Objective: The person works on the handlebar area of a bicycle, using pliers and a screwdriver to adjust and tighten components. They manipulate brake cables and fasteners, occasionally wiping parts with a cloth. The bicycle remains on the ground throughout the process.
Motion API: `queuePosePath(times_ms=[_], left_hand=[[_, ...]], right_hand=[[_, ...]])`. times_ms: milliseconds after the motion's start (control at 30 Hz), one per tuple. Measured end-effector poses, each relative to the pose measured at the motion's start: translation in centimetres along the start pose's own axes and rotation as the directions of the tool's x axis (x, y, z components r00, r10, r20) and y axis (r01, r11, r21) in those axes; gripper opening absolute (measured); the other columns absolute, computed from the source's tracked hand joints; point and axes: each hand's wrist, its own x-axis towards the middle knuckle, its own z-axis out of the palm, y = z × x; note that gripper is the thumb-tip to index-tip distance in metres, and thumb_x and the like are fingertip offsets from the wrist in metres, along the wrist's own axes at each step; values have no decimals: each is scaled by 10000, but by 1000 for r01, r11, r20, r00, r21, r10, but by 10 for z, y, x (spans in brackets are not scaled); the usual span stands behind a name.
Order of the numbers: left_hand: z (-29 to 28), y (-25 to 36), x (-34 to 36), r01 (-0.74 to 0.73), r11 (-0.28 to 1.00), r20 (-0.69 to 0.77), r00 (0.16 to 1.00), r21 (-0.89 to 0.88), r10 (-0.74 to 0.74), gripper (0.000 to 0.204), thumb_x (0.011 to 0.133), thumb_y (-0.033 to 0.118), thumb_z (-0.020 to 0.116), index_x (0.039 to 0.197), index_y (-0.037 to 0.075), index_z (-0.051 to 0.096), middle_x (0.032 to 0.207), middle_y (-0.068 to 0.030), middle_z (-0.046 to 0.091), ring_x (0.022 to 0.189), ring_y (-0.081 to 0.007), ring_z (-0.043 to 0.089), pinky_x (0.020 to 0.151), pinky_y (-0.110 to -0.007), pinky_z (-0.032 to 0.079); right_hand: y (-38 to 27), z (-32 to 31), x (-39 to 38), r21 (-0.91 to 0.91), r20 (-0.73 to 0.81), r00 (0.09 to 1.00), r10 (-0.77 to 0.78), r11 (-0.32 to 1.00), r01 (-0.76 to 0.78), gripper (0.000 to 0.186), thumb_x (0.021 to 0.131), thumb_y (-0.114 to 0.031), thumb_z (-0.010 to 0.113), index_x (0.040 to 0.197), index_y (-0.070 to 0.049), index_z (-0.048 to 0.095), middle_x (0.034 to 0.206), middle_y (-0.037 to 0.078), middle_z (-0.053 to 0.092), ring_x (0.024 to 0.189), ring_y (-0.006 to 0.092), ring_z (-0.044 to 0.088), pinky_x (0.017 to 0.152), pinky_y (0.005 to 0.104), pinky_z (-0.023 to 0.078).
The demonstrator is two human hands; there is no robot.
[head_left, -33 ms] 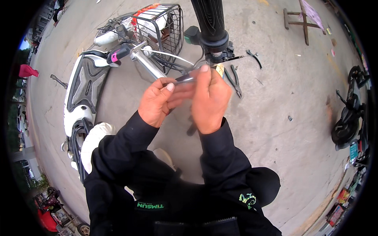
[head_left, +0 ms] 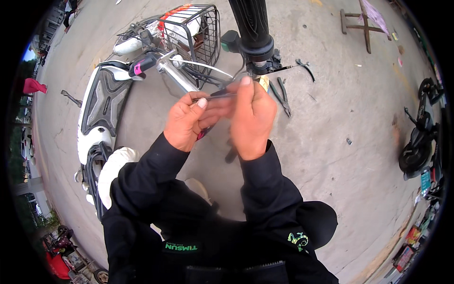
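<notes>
My left hand (head_left: 185,122) pinches one end of a thin, shiny dark strip (head_left: 220,97) between thumb and fingers. The strip's other end runs to my right hand (head_left: 254,116), whose fingers are closed with the thumb on top. Blur and the fingers hide the strip's exact kind. Just beyond my hands a black handlebar grip (head_left: 251,23) points away from me, with a lever clamp and cables at its base. A white scooter (head_left: 87,137) lies on its side to the left, its silver steering tube (head_left: 178,75) reaching toward my fingers.
Pliers (head_left: 282,97) and a second pair of pliers (head_left: 306,71) lie on the concrete to the right of the grip. A black wire basket (head_left: 205,42) with bags in it is at the far left. A wooden stand (head_left: 365,28) and a black scooter (head_left: 418,137) are farther right.
My left hand has shifted slightly down and left. The strip has turned and now shows a narrower edge. A pink patch has come into sight below my left fingers.
</notes>
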Motion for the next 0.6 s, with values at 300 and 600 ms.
queuePosePath(times_ms=[300,600], left_hand=[[50,52,-16,-386,718,-53,861,579,506,211,987,136,617,1127,-22,629,937,-120,741,830,-119,681,693,-224,501],[129,70,-15,-292,166,120,754,942,646,218,982,121,615,1096,-64,629,904,-108,741,755,-96,623,649,-240,484]], right_hand=[[-16,4,-3,532,177,949,260,786,-314,527,1066,-429,401,945,40,609,722,101,655,574,135,615,557,244,488],[-23,-114,32,188,-258,964,-70,975,121,381,1032,-331,519,955,18,650,732,68,654,579,107,568,569,242,465]])
